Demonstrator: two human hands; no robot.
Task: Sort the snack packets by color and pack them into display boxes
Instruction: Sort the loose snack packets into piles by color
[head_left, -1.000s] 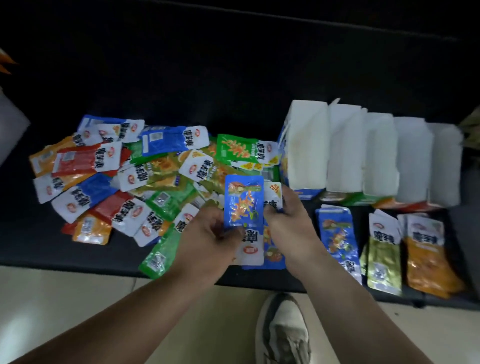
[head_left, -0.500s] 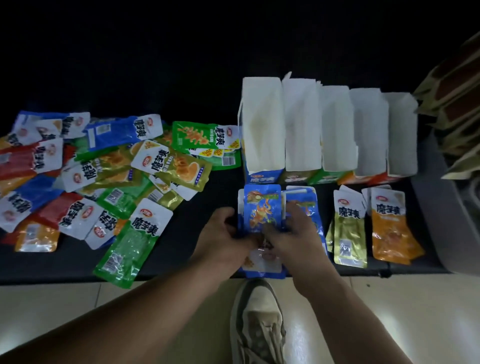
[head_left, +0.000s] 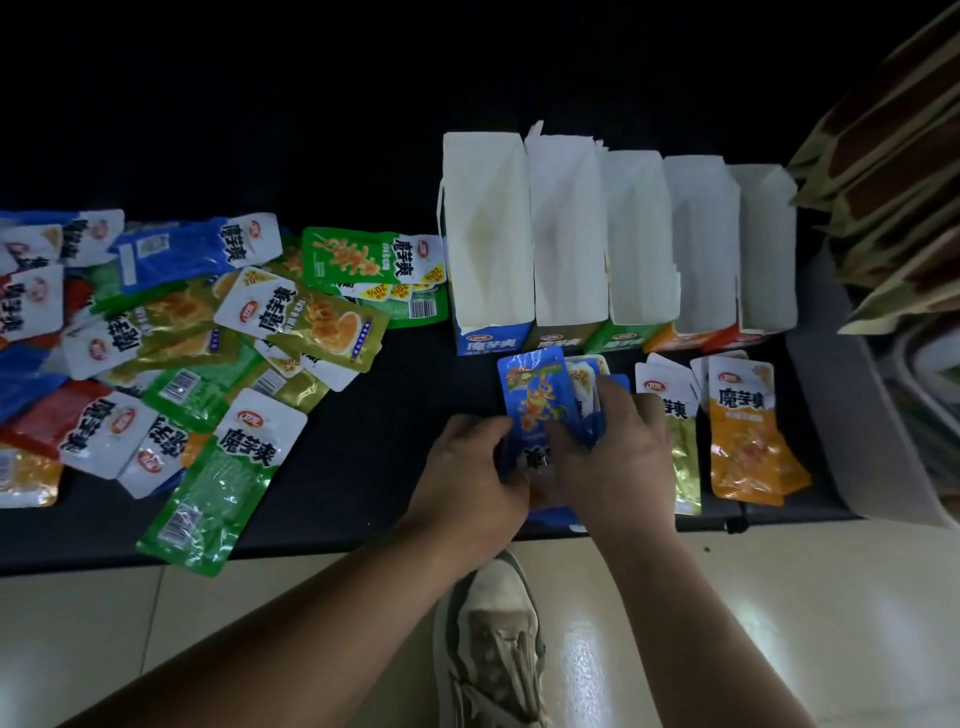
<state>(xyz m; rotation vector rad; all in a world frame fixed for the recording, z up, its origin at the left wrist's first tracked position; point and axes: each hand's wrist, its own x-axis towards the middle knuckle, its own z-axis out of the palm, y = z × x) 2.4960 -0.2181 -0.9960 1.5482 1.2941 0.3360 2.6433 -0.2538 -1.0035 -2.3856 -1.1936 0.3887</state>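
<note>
Gathering the blue packets (head_left: 535, 400) into one stack on the dark surface (head_left: 374, 415), both hands closed on it. Left hand (head_left: 467, 467) gripping the stack's left edge, right hand (head_left: 618, 457) curled over its right side, fingers folded down across the top pouches.

Just ahead of the hands, nearly touching the stack's far end: the blue display box (head_left: 488, 234), leftmost of five open-topped display boxes (head_left: 641, 234) standing side by side. Just right of the right hand, a gold-green stack (head_left: 683, 457); further right again, an orange stack (head_left: 748, 441). Well off to the left of the left hand, the unsorted pile (head_left: 208, 332), with blue, green, red, gold and orange pouches overlapping every which way.

Judged as the squaring-up step for blue, with sorting far from finished. Calls next, most likely, for one of two moves: lifting the stack forward and lowering it on end into the blue box, or letting go and reaching left for more blue pouches. Needs an even two-sided squeeze for the first, given slick pouches prone to fanning out, plus a stack narrow enough for the box mouth.
</note>
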